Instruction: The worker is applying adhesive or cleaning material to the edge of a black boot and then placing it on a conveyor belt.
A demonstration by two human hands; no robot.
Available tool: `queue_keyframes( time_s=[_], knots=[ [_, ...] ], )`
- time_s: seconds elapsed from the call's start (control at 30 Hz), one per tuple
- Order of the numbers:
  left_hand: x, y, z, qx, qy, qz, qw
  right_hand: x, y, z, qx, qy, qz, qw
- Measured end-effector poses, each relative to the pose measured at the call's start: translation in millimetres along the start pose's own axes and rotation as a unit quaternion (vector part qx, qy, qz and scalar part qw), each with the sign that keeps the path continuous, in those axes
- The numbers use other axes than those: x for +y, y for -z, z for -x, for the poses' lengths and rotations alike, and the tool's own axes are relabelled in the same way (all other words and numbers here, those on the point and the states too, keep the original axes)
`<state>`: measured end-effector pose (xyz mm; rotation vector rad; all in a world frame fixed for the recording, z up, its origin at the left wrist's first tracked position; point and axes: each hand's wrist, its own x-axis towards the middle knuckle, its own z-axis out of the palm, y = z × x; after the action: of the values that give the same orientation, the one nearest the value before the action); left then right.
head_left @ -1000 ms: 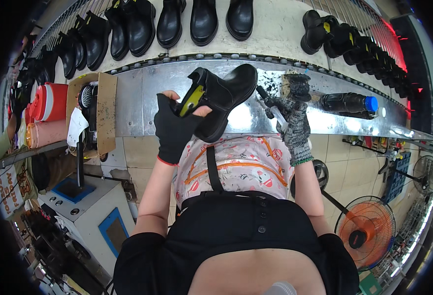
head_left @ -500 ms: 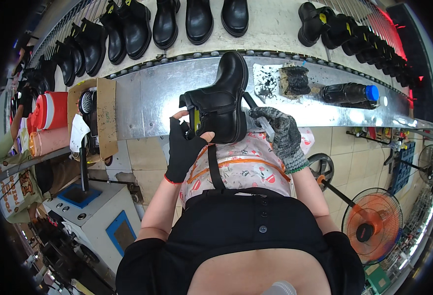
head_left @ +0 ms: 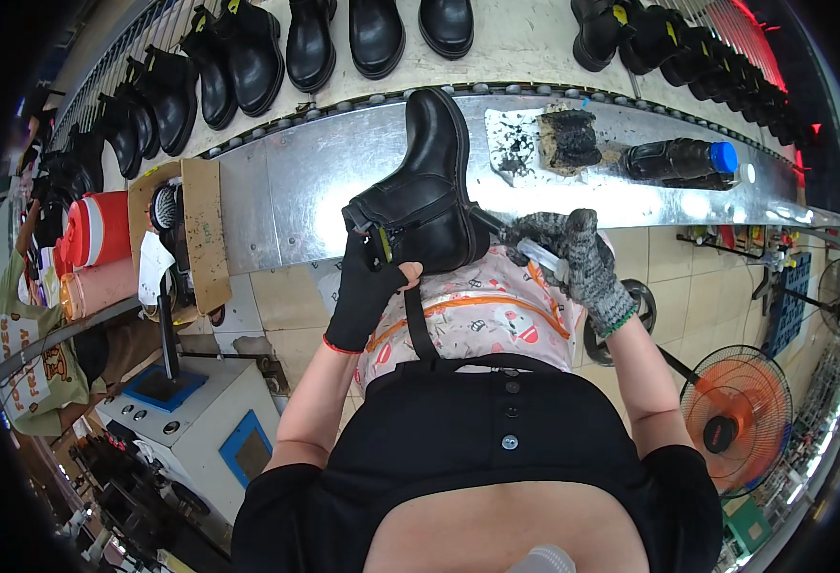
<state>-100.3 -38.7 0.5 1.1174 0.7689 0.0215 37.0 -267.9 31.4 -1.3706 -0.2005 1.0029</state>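
- left hand (head_left: 367, 286) in a black glove is clamped round the top of the black ankle boot (head_left: 425, 196), toe pointing away over the steel bench (head_left: 296, 181)
- right hand (head_left: 573, 258), grey knit glove, is closed on a small brush (head_left: 535, 253) held against the boot's side
- I'd keep the boot braced on the lap and use short, light strokes so polish stays off the apron (head_left: 468, 320)

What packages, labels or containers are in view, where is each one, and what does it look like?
Dark bottle: lying on the metal bench, blue cap.
Red jug: left shelf, cylindrical, white lid.
Cardboard sheet: bench's left end, brown, flat.
Yellow tag: on the black boot held by the left hand.
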Motion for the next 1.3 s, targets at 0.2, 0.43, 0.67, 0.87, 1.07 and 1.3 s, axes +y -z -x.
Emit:
queue_keyframes(
  time_s=[0.2,0.43,0.67,0.87,1.07,1.3],
  knots=[
    [-17,0,-10,-0.048,-0.057,-0.077,0.994,-24,-7,21,-0.041,0.037,0.335,0.941],
    [15,-31,5,-0.019,0.005,0.057,0.998,-10,-3,54,-0.002,0.144,0.386,0.911],
    [15,-30,-3,-0.025,0.040,0.166,0.985,-7,-9,62,0.022,0.210,0.367,0.906],
    [20,-27,-10,-0.035,0.050,0.204,0.977,18,8,67,0.072,0.144,0.232,0.959],
    [42,-28,-30,-0.091,-0.021,0.145,0.985,28,25,37,0.154,0.099,-0.204,0.962],
    [110,-111,-143,-0.193,-0.107,0.019,0.975,129,70,-43,0.352,0.148,0.061,0.922]
  ],
)
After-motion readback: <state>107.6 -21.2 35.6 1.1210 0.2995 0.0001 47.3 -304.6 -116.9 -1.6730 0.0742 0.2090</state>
